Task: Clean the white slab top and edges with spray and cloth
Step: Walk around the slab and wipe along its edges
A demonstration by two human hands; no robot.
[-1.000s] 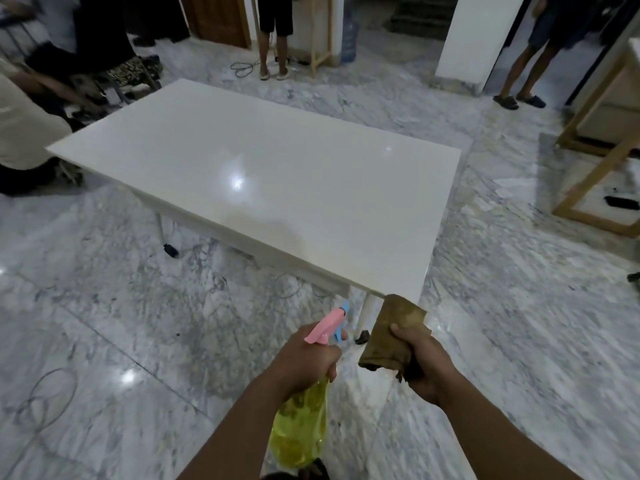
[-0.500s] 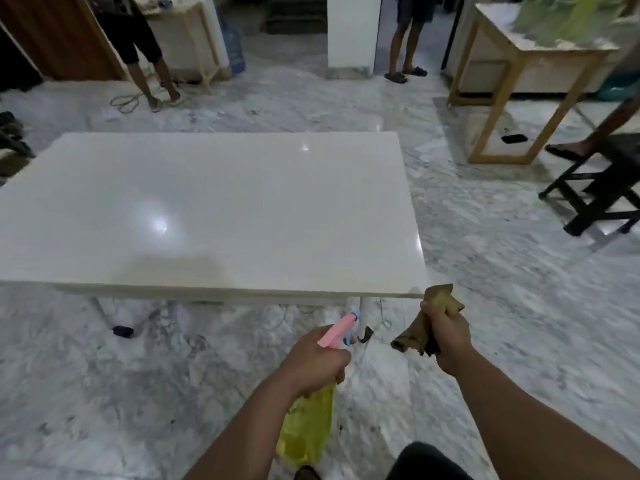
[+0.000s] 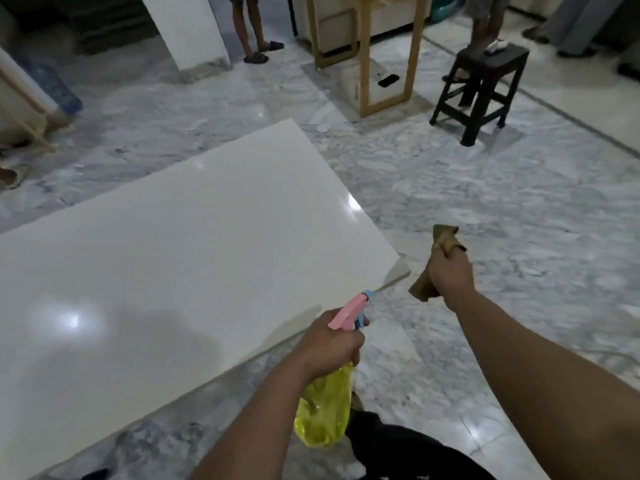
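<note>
The slab lies flat and glossy, filling the left and centre of the view; its left side is cut off by the frame edge, and its supports are hidden beneath it. Its near right corner sits between the two hands.

The left hand grips the neck of the bottle, fingers curled round it. The pink spray head points at the slab corner; the trigger is mostly hidden by the fingers. The yellow body hangs below the hand, over the floor.

The right hand holds the cloth bunched in a closed fist, just beside the slab corner and not touching it. Cloth ends protrude above and below the fist; the fingertips are not visible.

A stool and a wooden frame stand well beyond. Bystanders are cut off at the legs.
</note>
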